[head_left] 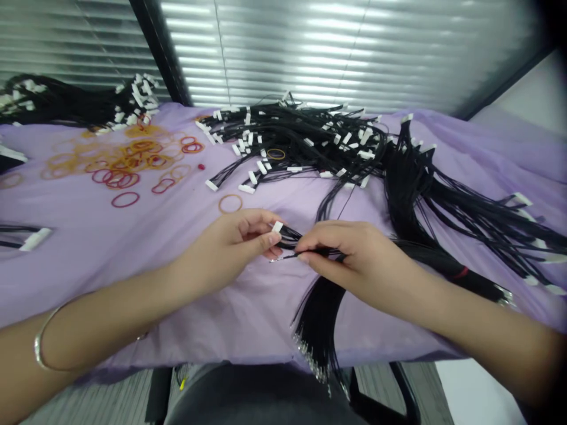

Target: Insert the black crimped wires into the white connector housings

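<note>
Pinched between the thumb and fingers of my left hand (248, 236) is a small white connector (277, 228), with several black wires running out of it to the right. My right hand (343, 245) has its thumb and forefinger closed on a thin black wire (289, 256), whose bare metal terminal points left, just below the connector. Under my right hand a thick bundle of loose black wires (316, 319) hangs over the table's front edge, metal ends downward. Another wire bundle (443, 257), tied with a red band, lies beneath my right forearm.
A heap of black wire harnesses with white connectors (310, 133) lies at the back, more (487, 206) on the right. Yellow and red rubber bands (133, 156) are scattered at left on the purple cloth (177, 319). A dark chair (261, 392) stands at the front edge.
</note>
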Available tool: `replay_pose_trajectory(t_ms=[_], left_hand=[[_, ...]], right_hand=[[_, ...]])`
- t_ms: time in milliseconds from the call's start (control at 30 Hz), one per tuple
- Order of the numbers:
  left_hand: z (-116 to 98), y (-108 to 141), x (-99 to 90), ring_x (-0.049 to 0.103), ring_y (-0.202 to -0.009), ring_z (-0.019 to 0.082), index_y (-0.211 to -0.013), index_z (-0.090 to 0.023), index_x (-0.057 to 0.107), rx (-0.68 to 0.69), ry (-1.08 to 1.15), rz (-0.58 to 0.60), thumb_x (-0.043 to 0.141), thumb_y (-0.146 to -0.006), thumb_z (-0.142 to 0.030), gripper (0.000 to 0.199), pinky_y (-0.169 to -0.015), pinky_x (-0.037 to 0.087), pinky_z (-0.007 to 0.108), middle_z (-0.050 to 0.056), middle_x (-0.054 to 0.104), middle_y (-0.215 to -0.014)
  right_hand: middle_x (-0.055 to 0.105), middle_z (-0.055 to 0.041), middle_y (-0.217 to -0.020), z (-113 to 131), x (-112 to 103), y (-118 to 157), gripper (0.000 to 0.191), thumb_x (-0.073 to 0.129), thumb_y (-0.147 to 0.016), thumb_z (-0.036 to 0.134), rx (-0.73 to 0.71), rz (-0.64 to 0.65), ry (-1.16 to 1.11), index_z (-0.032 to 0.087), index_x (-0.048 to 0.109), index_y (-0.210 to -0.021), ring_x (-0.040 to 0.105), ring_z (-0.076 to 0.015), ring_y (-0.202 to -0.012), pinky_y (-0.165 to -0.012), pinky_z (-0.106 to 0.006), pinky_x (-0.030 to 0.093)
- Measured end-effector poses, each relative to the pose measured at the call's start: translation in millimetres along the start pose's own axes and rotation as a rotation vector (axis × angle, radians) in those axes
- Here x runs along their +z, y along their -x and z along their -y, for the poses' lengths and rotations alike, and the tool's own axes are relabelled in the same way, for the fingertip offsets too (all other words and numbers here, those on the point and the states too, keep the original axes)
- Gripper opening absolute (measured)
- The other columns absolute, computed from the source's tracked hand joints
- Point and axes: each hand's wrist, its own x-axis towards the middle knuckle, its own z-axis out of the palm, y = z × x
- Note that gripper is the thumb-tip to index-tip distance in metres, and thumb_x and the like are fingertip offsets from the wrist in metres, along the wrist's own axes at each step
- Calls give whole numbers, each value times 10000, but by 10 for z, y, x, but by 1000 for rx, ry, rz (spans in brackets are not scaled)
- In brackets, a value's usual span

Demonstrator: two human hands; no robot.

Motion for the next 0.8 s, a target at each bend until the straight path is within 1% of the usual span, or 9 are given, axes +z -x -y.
replay_pose_trajectory(t_ms=[67, 167, 267, 433, 600, 800], left_hand=[[-1, 14, 7, 597, -689, 102, -819, -115, 635, -52, 78, 36, 594, -854, -181, 86, -694, 485, 202, 16, 634, -740], [60, 35, 7, 633, -731, 106, -836, -109, 615, -157, 264, 51, 639, -833, -196, 90, -774, 511, 228, 17, 656, -802], [125, 54, 5, 666, -781, 129, -877, -124, 599, -228, 377, 70, 663, -820, -210, 121, -786, 528, 236, 18, 676, -851], [168, 72, 20, 671, -789, 125, -895, -135, 565, -243, 370, 81, 650, -834, -205, 126, -753, 541, 225, 21, 683, -857], [184, 61, 28, 675, -822, 138, -905, -139, 563, -274, 359, 86, 647, -821, -178, 124, -750, 538, 225, 40, 693, -851], [181, 62, 20, 675, -827, 154, -909, -142, 553, -280, 331, 92, 627, -827, -179, 117, -756, 537, 246, 48, 694, -838]], right_hand=[[619, 29, -735, 16, -4, -4, 88, 565, -845, 141, 10, -6, -3, 154, 649, -825, 532, -51, -648, -608, -168, 390], [533, 42, -636, 19, -9, -14, 95, 553, -819, 142, 57, -26, -15, 140, 601, -736, 457, -48, -582, -547, -174, 342], [474, 50, -591, 3, -2, -22, 114, 533, -787, 135, 114, -31, -57, 139, 551, -674, 404, -48, -553, -512, -177, 307], [487, 52, -571, -44, 24, -30, 107, 529, -750, 138, 170, 19, -96, 141, 551, -645, 408, -46, -536, -495, -175, 292], [506, 53, -555, -77, 57, -43, 96, 553, -728, 152, 184, 10, -93, 144, 576, -635, 420, -41, -515, -479, -165, 296], [526, 55, -552, -50, 61, -27, 71, 566, -701, 152, 226, 3, -101, 150, 592, -635, 437, -45, -513, -475, -171, 310]])
